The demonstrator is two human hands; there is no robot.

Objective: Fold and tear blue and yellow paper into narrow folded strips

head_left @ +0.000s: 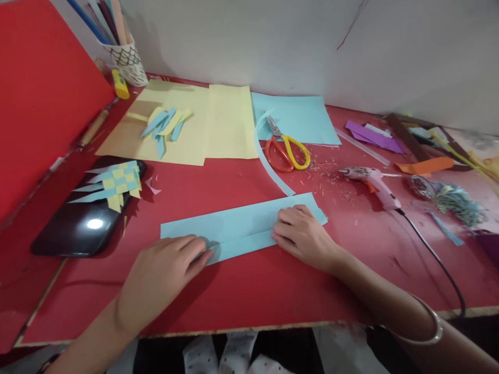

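Observation:
A light blue sheet of paper lies on the red table in front of me, its near edge turned over in a narrow fold. My left hand grips its left end, thumb and fingers closed on the folded edge. Toward the right end, my right hand has its curled fingers on the same fold. The fingertips of both hands are partly hidden. Just beyond the sheet, a thin curved blue paper strip reaches its far edge. Scissors with one red and one yellow handle rest open behind it.
Cream paper with cut strips, and a blue sheet, lie at the back. At left, a woven paper piece sits on a black phone. A pink glue gun with its cord lies right, among scraps.

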